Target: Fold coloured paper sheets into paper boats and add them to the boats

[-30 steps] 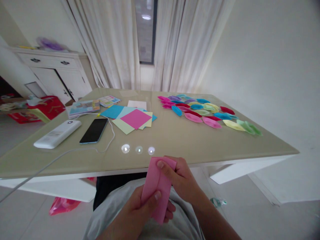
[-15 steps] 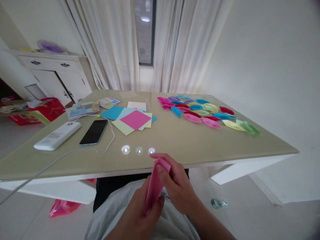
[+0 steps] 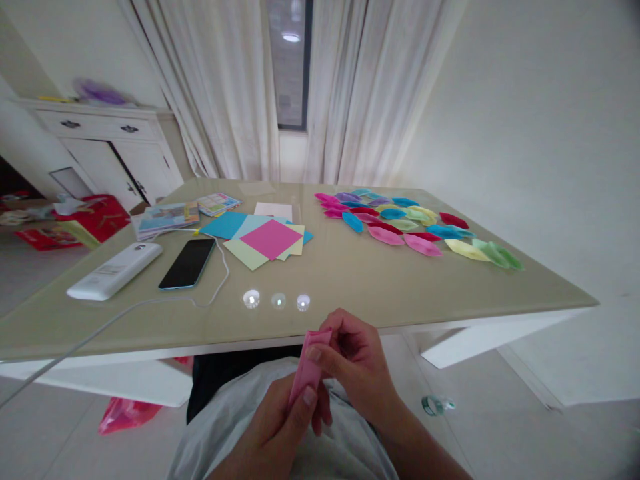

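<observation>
A folded pink paper (image 3: 309, 367) is held above my lap, just off the table's front edge. My left hand (image 3: 285, 417) is closed round its lower end, the thumb lying on the paper. At the upper end my right hand (image 3: 357, 357) pinches it, with the thumb across the front and curled fingers behind. Folded leaf-like paper pieces (image 3: 385, 235) in many colours lie on the table at the right. Flat square sheets, a magenta one (image 3: 271, 240) on top, overlap left of the middle.
On the table (image 3: 390, 300), a black phone (image 3: 187, 265), a white power bank (image 3: 115, 270) with a cable (image 3: 150, 301), and booklets (image 3: 170, 217) lie at the left. A bottle (image 3: 437, 405) lies on the floor at the right.
The pink paper now looks narrower and flatter. My right hand has drawn its extended index finger in, and its thumb lies across the paper. Both hands keep hold of it.
</observation>
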{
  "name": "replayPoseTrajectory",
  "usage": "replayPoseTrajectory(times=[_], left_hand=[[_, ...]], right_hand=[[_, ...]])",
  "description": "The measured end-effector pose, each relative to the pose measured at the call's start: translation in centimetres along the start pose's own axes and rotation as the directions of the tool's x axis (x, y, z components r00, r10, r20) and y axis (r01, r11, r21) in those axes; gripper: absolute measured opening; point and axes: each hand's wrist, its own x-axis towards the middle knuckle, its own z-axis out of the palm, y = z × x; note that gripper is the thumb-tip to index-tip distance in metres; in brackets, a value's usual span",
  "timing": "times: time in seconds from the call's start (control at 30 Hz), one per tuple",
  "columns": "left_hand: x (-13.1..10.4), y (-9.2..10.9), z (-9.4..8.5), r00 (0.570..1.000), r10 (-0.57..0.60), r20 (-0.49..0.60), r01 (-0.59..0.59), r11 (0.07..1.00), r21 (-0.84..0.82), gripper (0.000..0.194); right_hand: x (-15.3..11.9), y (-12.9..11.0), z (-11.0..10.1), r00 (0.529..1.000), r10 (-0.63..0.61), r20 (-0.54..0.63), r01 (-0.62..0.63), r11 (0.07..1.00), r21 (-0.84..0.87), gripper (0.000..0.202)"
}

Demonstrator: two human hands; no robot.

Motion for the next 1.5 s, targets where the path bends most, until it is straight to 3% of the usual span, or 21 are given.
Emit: replayPoseTrajectory(times=[0.1,0.23,0.43,0.6,0.8,0.97,1.13,1.23,1.3,1.4,1.5], left_hand=[[0.5,-0.4,0.1,0.999,0.033,-0.038,-0.035,0.998,-0.055,0.049],[0.7,-1.0,0.0,0.997,0.060,-0.038,-0.061,0.998,-0.017,0.051],[0.4,-0.8,-0.1,0.996,0.063,-0.057,-0.066,0.997,-0.047,0.059],[0.4,-0.4,0.1,0.999,0.037,-0.012,-0.038,0.996,-0.080,0.063],[0.3,-0.5,-0.5,0.991,-0.026,0.128,0.035,0.997,-0.071,0.054],[0.6,-0.4,-2.0,0.988,-0.027,0.153,0.033,0.999,-0.036,0.047],[0.5,-2.1,-3.7,0.992,-0.026,0.122,0.033,0.998,-0.061,0.044],[0.8,-3.1,-3.9,0.999,-0.051,0.020,0.053,0.980,-0.193,0.041],[1.2,-3.0,-3.6,0.999,-0.001,-0.041,-0.012,0.943,-0.332,0.050],[1.8,-2.0,-3.1,0.986,0.043,-0.162,-0.121,0.852,-0.510,0.058],[2.3,-0.9,-3.2,0.966,-0.034,-0.257,-0.126,0.804,-0.581,0.057]], right_hand=[[0.1,0.1,0.2,1.000,0.021,-0.022,-0.020,0.998,0.053,0.041],[0.2,0.6,0.2,0.997,0.067,0.042,-0.073,0.985,0.157,0.037],[0.1,0.5,-0.1,0.996,-0.083,0.042,0.082,0.996,0.043,0.020],[0.1,0.1,-0.1,0.990,-0.111,0.083,0.111,0.994,0.006,0.016],[0.7,-0.2,-1.0,0.968,-0.222,-0.114,0.218,0.975,-0.050,0.014],[1.6,0.2,-1.7,0.931,-0.258,-0.258,0.254,0.966,-0.049,0.022],[3.3,-0.3,-4.1,0.808,-0.194,-0.557,0.312,0.942,0.124,0.035],[3.2,-0.2,-5.0,0.848,-0.144,-0.510,0.256,0.954,0.156,0.035],[2.5,0.3,-4.8,0.904,-0.109,-0.413,0.188,0.970,0.154,0.033],[1.4,1.1,-4.1,0.977,-0.054,-0.208,0.077,0.992,0.104,0.028],[0.7,1.4,-3.7,0.995,-0.032,-0.097,0.037,0.998,0.049,0.025]])
